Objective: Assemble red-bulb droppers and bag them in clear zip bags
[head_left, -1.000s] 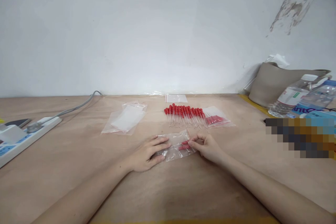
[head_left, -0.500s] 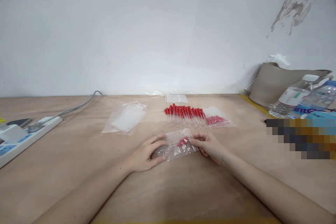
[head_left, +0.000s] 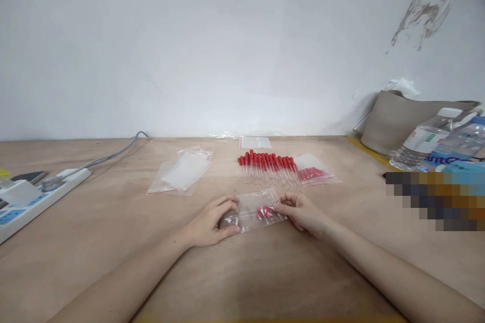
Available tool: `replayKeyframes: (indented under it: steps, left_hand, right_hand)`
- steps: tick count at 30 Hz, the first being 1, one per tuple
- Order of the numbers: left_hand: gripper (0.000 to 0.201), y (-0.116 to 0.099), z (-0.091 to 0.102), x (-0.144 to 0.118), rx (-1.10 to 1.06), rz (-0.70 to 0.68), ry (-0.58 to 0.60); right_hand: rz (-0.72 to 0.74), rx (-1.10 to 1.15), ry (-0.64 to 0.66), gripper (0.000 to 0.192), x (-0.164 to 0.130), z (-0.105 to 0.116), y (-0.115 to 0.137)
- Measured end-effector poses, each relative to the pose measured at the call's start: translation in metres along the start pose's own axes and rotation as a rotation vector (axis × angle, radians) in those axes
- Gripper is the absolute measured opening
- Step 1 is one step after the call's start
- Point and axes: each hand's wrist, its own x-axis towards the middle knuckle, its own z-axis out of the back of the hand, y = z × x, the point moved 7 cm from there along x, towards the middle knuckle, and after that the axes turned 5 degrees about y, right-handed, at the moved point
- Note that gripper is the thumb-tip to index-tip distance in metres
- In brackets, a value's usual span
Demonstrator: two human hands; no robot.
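Low over the table, a clear zip bag [head_left: 248, 214] with red-bulbed droppers [head_left: 264, 211] inside lies stretched between my hands. My left hand [head_left: 214, 224] is closed round its left end, thumb at the near edge and fingers at the far edge. At the right end my right hand [head_left: 297, 210] pinches the bag between thumb and fingers. Just beyond, a row of glass-stemmed droppers with red bulbs [head_left: 267, 161] lies side by side. Beside that row rests a filled bag of red-bulbed droppers [head_left: 313, 171].
Flat plastic bags [head_left: 184, 171] lie in a pile at left. A white-backed bag [head_left: 254, 143] lies by the wall. A power strip [head_left: 49, 197] with a grey cable stands far left. At right are a grey-brown bag [head_left: 394, 121] and water bottles [head_left: 424, 139].
The bag has flattened a little between my hands, and the red bulbs in it look bunched closer together. Both hands have stayed almost in place.
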Motion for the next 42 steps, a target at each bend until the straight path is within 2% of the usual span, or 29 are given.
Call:
replayKeyframes:
  steps: [3,5,7,9,12,14,17,21,25,29,32,35,37,42]
  left_hand:
    - [0.022,0.0,0.001,0.0,-0.011,0.011,-0.005]
    - [0.021,0.0,0.001,0.0,-0.015,0.019,-0.007]
    - [0.022,0.0,0.001,0.0,-0.017,0.018,-0.005]
    - [0.022,0.0,0.001,0.0,-0.017,0.008,-0.001]
    - [0.019,-0.001,0.001,0.0,-0.024,0.002,0.015]
    - [0.018,-0.001,0.002,0.0,-0.031,0.003,0.024]
    - [0.019,0.0,0.001,-0.001,-0.022,-0.007,0.023]
    - [0.034,0.001,-0.003,0.0,0.018,-0.044,0.044]
    - [0.04,0.004,-0.005,0.0,0.054,-0.055,0.062]
    - [0.041,0.006,-0.005,0.0,0.065,-0.046,0.067]
    - [0.04,0.005,-0.005,0.0,0.067,-0.045,0.066]
    - [0.04,0.004,-0.004,0.001,0.063,-0.044,0.063]
    - [0.04,0.004,-0.004,0.001,0.065,-0.035,0.066]
    - [0.039,0.002,-0.003,0.002,0.08,-0.033,0.072]
  right_hand:
    - [-0.016,-0.041,-0.02,0.028,0.002,0.005,-0.001]
    - [0.041,-0.126,-0.088,0.025,0.007,0.018,0.005]
    - [0.163,-0.273,-0.201,0.021,0.015,0.041,0.018]
    - [0.268,-0.439,-0.391,0.016,0.024,0.072,0.034]
    - [0.205,-0.701,-0.598,0.017,0.048,0.113,0.047]
    - [0.126,-0.774,-0.649,0.023,0.067,0.132,0.049]
    - [0.079,-0.781,-0.656,0.023,0.09,0.143,0.049]
    - [0.017,-0.747,-0.633,0.008,0.106,0.144,0.044]
    - [0.002,-0.661,-0.641,0.008,0.105,0.144,0.046]
    - [0.06,-0.553,-0.698,0.022,0.085,0.148,0.059]
    - [0.222,-0.32,-0.729,0.032,0.055,0.143,0.063]
    - [0.336,0.009,-0.635,0.03,0.026,0.124,0.049]
    - [0.328,0.133,-0.587,0.03,0.013,0.109,0.033]
    - [0.282,0.412,-0.602,0.029,0.004,0.086,0.0]
